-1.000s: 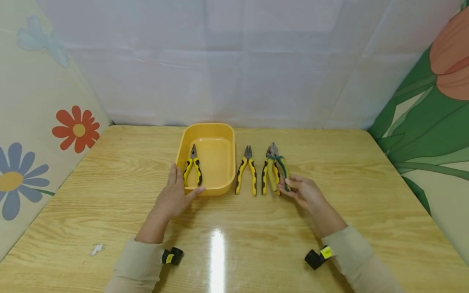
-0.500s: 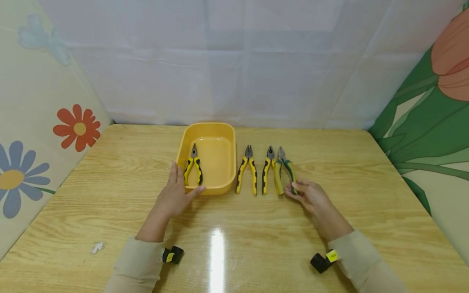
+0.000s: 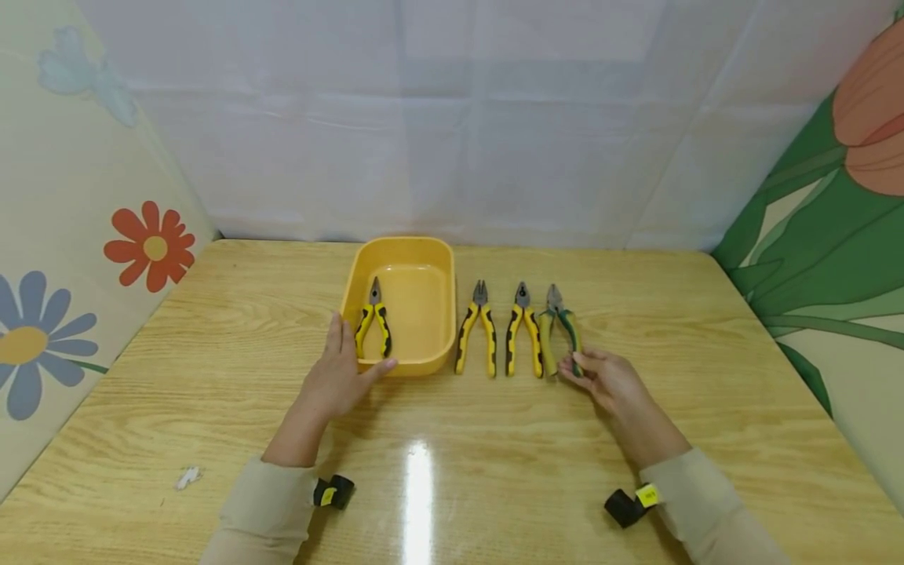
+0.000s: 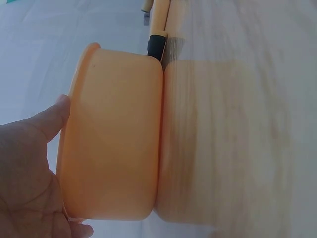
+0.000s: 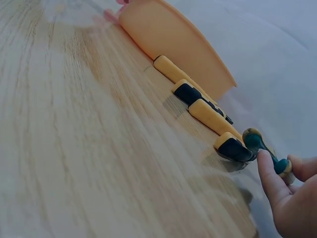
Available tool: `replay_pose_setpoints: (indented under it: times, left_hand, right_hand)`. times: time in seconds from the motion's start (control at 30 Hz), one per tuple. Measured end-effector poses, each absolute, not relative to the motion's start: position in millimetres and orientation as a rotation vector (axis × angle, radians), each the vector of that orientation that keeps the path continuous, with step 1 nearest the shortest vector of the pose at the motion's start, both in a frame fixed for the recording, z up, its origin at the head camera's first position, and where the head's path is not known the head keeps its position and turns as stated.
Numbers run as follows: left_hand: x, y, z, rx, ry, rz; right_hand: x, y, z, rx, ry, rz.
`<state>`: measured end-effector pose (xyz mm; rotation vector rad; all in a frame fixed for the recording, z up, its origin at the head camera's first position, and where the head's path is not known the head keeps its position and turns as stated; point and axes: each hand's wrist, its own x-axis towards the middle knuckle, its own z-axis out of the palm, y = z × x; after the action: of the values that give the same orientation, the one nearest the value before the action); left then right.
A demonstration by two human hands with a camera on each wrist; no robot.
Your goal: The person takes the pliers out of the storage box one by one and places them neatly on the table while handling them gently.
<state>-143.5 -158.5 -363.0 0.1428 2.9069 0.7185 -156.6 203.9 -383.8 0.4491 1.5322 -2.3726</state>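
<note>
In the head view my left hand (image 3: 336, 375) rests on the near left corner of a yellow plastic tub (image 3: 424, 366), fingers straight along its left side and thumb on the near rim. Inside the tub lie yellow-and-black long-nose pliers (image 3: 374, 310). My right hand (image 3: 613, 382) pinches one handle of green-and-yellow pliers (image 3: 555, 302), jaws pointing away from me. In the right wrist view those green handles (image 5: 267, 151) show slightly raised beside the neighbouring handles. Two pairs of yellow-and-black pliers, the left pair (image 3: 480, 297) and the right pair (image 3: 523, 302), lie between tub and right hand.
The wooden table (image 3: 494, 486) ends at a white cloth backdrop (image 3: 438, 157). Flower-painted panels stand on both sides, with a red flower (image 3: 152, 249) on the left one. A small white scrap (image 3: 187, 478) lies at the front left.
The right hand has moved the green-and-yellow pliers to the right, from over the rightmost yellow-and-black pair to beside it. The left hand and tub have stayed in place.
</note>
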Motion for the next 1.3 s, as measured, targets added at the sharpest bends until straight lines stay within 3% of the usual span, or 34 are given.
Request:
replay_pose_setpoints:
  times: [1.3]
  left_hand:
    - [-143.6, -158.0, -362.5, 0.119, 2.896, 0.726]
  right_hand:
    - [-158.7, 208.2, -391.3, 0.470, 1.578, -2.370]
